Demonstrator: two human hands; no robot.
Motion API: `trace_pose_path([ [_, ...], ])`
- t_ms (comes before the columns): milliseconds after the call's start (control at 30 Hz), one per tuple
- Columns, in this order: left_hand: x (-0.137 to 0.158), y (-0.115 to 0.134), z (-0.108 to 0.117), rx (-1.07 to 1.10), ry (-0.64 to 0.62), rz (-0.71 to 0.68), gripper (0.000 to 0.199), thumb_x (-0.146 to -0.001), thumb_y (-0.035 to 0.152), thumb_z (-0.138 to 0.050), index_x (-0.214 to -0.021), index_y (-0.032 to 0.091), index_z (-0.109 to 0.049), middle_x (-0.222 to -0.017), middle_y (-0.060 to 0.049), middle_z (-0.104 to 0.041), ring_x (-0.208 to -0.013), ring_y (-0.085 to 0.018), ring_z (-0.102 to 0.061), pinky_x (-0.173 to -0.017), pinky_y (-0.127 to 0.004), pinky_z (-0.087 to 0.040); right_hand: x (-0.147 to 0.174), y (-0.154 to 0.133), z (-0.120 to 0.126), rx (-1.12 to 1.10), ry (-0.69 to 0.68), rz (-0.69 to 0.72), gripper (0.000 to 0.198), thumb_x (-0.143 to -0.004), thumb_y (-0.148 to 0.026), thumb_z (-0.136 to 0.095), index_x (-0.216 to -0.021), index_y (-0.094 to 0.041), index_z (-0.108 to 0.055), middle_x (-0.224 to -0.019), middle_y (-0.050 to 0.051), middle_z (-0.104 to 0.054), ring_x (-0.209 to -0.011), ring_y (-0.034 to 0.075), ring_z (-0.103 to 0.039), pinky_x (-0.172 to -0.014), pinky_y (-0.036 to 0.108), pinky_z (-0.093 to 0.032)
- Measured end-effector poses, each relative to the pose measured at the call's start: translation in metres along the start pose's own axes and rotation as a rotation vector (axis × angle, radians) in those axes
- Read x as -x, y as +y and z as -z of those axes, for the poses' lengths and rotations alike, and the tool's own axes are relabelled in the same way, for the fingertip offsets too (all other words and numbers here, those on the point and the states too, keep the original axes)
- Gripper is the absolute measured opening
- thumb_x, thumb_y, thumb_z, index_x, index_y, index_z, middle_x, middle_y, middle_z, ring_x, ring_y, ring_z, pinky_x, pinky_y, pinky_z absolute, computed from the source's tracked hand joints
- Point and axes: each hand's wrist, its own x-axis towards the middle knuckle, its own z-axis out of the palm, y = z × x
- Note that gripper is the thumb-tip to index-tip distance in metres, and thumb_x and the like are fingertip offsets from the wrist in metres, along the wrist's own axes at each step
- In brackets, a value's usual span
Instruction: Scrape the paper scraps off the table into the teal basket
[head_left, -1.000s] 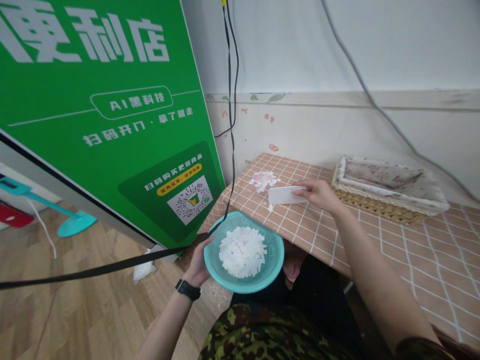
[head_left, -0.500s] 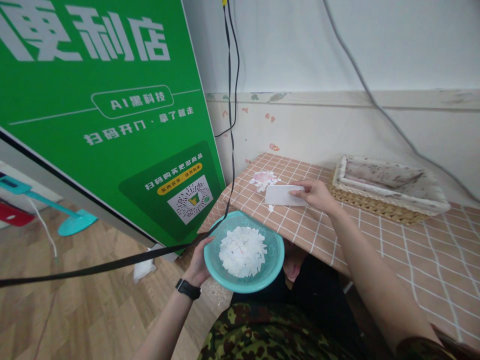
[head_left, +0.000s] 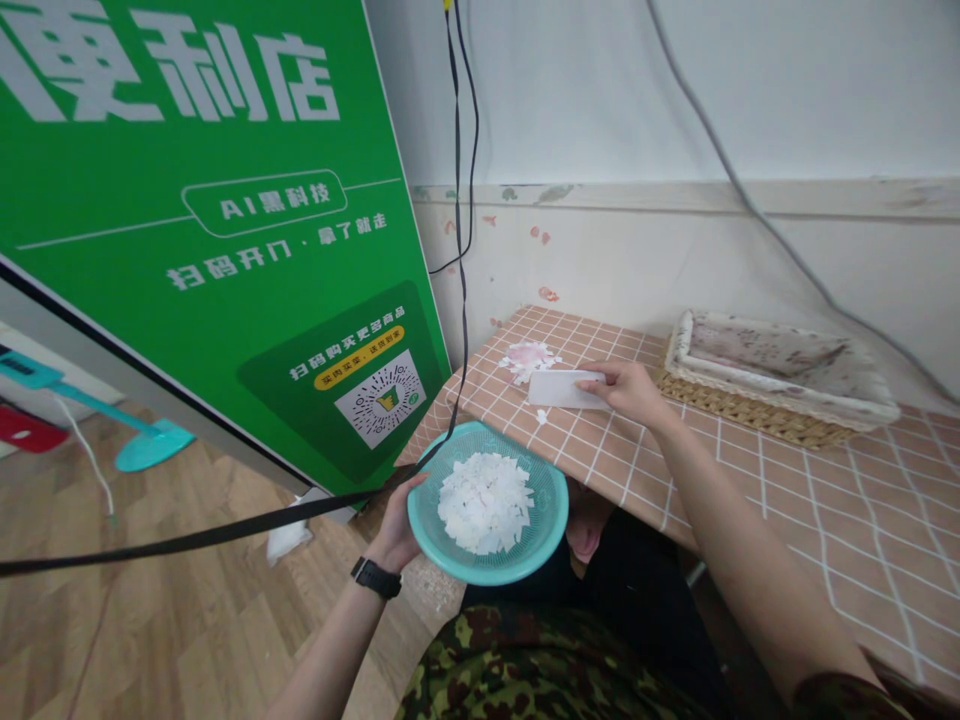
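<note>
My left hand (head_left: 397,525) grips the left rim of a round turquoise plastic colander (head_left: 551,510), held just below the table's front edge. Inside it lies a heap of small white paper scraps (head_left: 486,502). My right hand (head_left: 630,392) is closed on the right end of a flat white rectangular card (head_left: 559,388), tilted over the tabletop. Beyond the card, a small pile of white and pinkish scraps (head_left: 525,358) lies on the checked tablecloth (head_left: 645,465). One loose white scrap (head_left: 541,416) is in front of the card.
A cloth-lined wicker basket (head_left: 757,415) stands on the table against the wall. At the left rises a tall green cabinet panel (head_left: 225,330) with white lettering. A black strap (head_left: 247,528) crosses in front of me to the colander's left rim. A grey cable (head_left: 735,175) hangs along the wall.
The white card in my right hand has shifted very slightly up and left, with its angle a little changed. My left hand and the colander stay put.
</note>
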Motion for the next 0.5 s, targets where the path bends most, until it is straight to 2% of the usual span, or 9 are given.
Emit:
trace_pose_path([
  [267,0.000,0.000,0.001,0.014,-0.009,-0.017,0.025,-0.078,0.025,-0.057,-0.096,0.009,-0.063,-0.083,-0.013,-0.072,-0.080,-0.027,-0.068,-0.082,-0.040,-0.049,0.000,0.003,-0.002,0.001,0.016,0.002,0.030,-0.077,-0.036,-0.058,-0.101,-0.020,-0.069,-0.090,0.004,-0.070,-0.071,0.020,-0.062,-0.063,0.031,-0.046],
  [500,0.004,0.000,-0.006,0.031,-0.004,0.001,0.027,-0.078,0.023,-0.056,-0.100,0.008,-0.063,-0.085,-0.013,-0.072,-0.085,-0.029,-0.067,-0.083,-0.041,-0.049,0.002,-0.014,-0.005,-0.034,-0.019,-0.026,0.029,-0.078,-0.035,-0.057,-0.099,-0.020,-0.069,-0.092,0.005,-0.070,-0.073,0.020,-0.062,-0.067,0.032,-0.046],
])
